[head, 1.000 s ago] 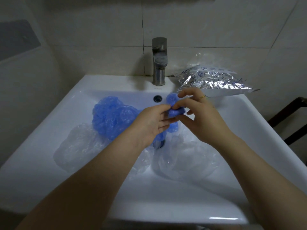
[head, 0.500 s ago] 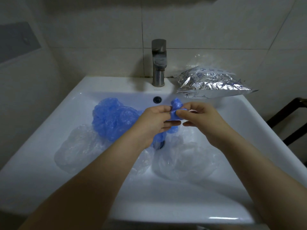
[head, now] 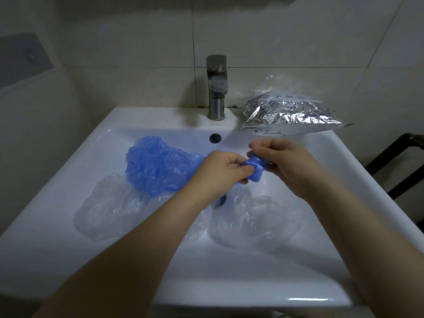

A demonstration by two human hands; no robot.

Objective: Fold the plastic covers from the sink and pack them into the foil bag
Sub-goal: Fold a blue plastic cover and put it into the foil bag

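Steel tap (head: pixel 216 88) upright against tiled wall (head: pixel 275 42), dark wooden frame (head: pixel 399 161) at far right

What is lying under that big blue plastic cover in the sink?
Under the blue cover lies a clear plastic cover, its edge showing on the sink bottom. Anything further beneath stays hidden.

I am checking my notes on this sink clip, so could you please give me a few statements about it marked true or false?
1. Both hands, left hand and right hand, hold a small folded blue cover. True.
2. The foil bag lies inside the basin. False: it rests on the sink rim, right of the faucet.
3. A loose blue cover lies in the basin. True.
4. Water runs from the faucet. False: none is visible.
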